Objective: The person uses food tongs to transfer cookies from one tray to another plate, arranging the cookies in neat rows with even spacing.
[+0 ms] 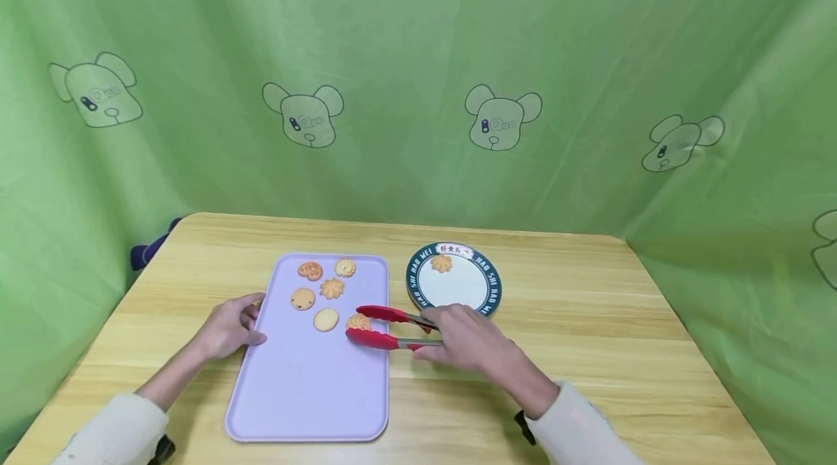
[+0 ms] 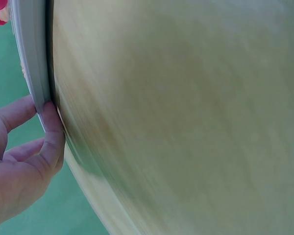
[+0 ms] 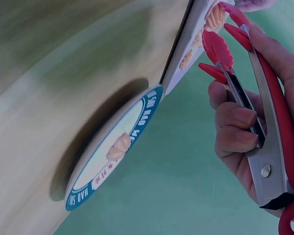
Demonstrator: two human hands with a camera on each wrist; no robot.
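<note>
While right hand [image 1: 463, 338] grips tongs [image 1: 379, 339], cookie [image 1: 359, 322] leftward

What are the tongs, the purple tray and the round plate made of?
The tongs look like smooth metal, silvery with a rivet; their scalloped, evenly red tips could be silicone or plastic. The purple tray is probably matte plastic: one even colour, moulded-looking rim. The round plate may be glazed ceramic or melamine; its smooth white middle and printed teal border don't settle which.

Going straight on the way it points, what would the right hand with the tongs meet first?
Most likely the swirled cookie on the purple tray; it shows between the tips of the tongs in the right hand, though their height above it is unclear.
</note>
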